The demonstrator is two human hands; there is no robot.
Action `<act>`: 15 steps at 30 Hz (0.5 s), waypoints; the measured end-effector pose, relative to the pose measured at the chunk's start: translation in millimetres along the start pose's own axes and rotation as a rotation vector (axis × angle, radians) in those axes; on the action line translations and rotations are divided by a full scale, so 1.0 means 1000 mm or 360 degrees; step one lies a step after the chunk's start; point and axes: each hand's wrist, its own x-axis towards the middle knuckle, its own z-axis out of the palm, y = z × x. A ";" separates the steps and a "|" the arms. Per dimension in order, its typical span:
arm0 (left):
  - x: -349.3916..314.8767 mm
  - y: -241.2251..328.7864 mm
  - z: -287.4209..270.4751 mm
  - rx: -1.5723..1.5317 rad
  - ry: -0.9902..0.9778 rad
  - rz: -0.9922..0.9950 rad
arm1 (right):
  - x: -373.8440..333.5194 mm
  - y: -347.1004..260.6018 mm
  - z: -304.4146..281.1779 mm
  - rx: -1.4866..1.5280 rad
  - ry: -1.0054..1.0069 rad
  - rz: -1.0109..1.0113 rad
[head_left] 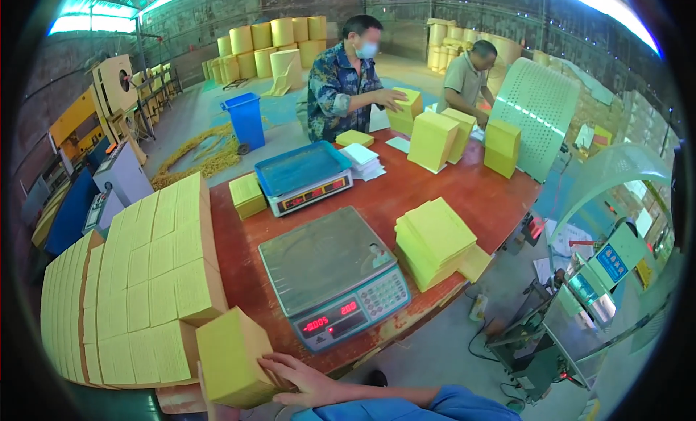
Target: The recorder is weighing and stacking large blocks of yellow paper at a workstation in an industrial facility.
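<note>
A block-shaped stack of yellow paper (233, 348) is held between my two hands at the near left corner of the red table. My right hand (304, 380) presses against its right side, fingers stretched over its edge. Of my left hand (208, 401) only a narrow strip shows along the stack's left side; its fingers are mostly hidden. Directly left stand rows of similar yellow stacks (148, 276), packed tightly together. A digital scale (319, 261) with a bare grey pan and lit red digits lies just beyond my right hand.
On the red table (377, 196) sit a blue-pan scale (303, 167), white paper slips (362, 160) and another yellow pile (435, 240). Across it, a masked person (341, 95) handles a yellow stack; a second person (467, 80) stands near a perforated drum (536, 117). A metal machine stand (540, 341) is at right.
</note>
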 end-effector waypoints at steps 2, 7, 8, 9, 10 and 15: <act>0.020 -0.006 0.037 -0.0326 -0.0060 -0.0003 | 0.016 -0.024 -0.037 -0.0608 0.0200 -0.0409; 0.093 -0.009 0.159 -0.1153 -0.0174 -0.0027 | 0.055 -0.042 -0.148 -0.1019 0.0485 -0.0527; 0.107 -0.008 0.174 -0.1258 -0.0205 0.0001 | 0.065 -0.051 -0.162 -0.1108 0.0479 -0.0580; 0.128 -0.012 0.195 -0.1328 -0.0226 0.0007 | 0.074 -0.050 -0.184 -0.1116 0.0473 -0.0579; 0.151 -0.019 0.205 -0.1327 -0.0215 0.0011 | 0.087 -0.044 -0.204 -0.1156 0.0456 -0.0595; 0.208 -0.051 0.251 -0.1698 -0.0329 -0.0170 | 0.114 -0.010 -0.270 -0.1144 0.0382 -0.0248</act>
